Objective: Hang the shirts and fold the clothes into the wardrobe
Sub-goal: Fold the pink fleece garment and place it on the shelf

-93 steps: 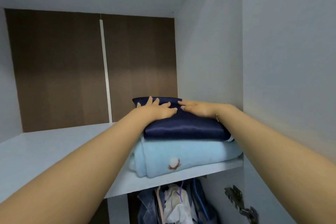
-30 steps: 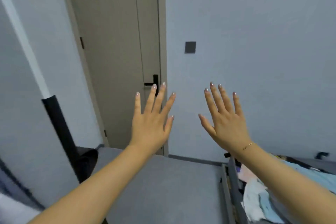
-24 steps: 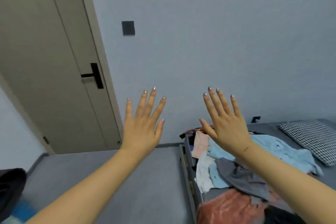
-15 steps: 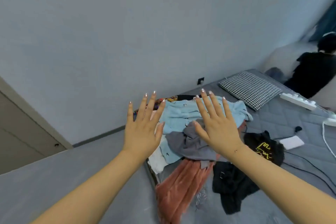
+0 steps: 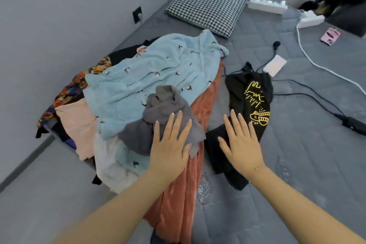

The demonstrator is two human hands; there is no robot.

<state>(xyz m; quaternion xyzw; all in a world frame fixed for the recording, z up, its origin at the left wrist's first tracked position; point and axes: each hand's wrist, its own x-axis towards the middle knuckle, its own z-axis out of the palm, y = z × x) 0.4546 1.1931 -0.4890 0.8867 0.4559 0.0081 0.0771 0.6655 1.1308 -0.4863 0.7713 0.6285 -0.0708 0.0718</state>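
Above the near edge of the clothes pile [image 5: 150, 93], on the grey mattress [image 5: 297, 164], both hands are being held out flat, palms down, fingers straight and spread — nothing is being gripped by either. The left hand [image 5: 170, 144] is being carried over the crumpled grey garment [image 5: 158, 113], which is lying on the pile's near side, partly over the light-blue fleece [image 5: 150, 71] and the rust-orange cloth [image 5: 178, 194]; whether the fingertips are resting on the fabric or hovering just above it cannot be told. The right hand [image 5: 241, 142] is being held to the right of the pile, over the near end of the black printed shirt [image 5: 255, 95], which is lying apart from the pile on the bare mattress.

The relation on which the coming move appears to turn is being shown here: the grey garment is lying directly ahead of and under the left hand's fingers, bunched with no clear long axis, while the black shirt is stretching away from the right hand — its long axis running from the wrist side toward the checked pillow [image 5: 208, 6] beyond the pile. Each hand is thus nearer to its own garment; which is being chosen cannot be judged with certainty.
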